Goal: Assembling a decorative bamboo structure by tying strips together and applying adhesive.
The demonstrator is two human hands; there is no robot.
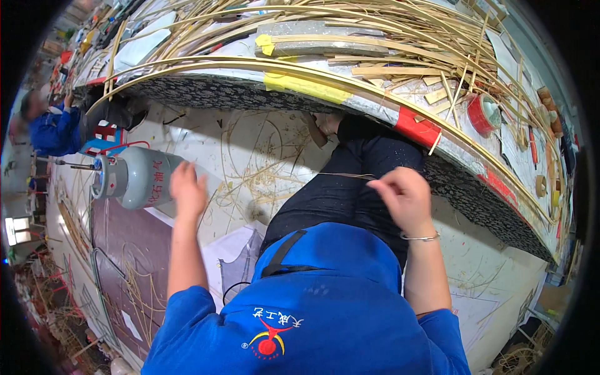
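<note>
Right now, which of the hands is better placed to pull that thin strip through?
Probably the right hand: its fingers pinch one end of the thin bamboo strip over the lap. The left hand hangs open beside the gas cylinder, holding nothing.

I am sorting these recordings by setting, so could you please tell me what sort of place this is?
Most likely a craft workshop for bamboo or rattan work. Long thin strips are heaped on the workbench, a roll of red tape lies among them, and a grey gas cylinder lies on the littered floor.

gas cylinder [139, 178] left, table [250, 94] ahead
</note>
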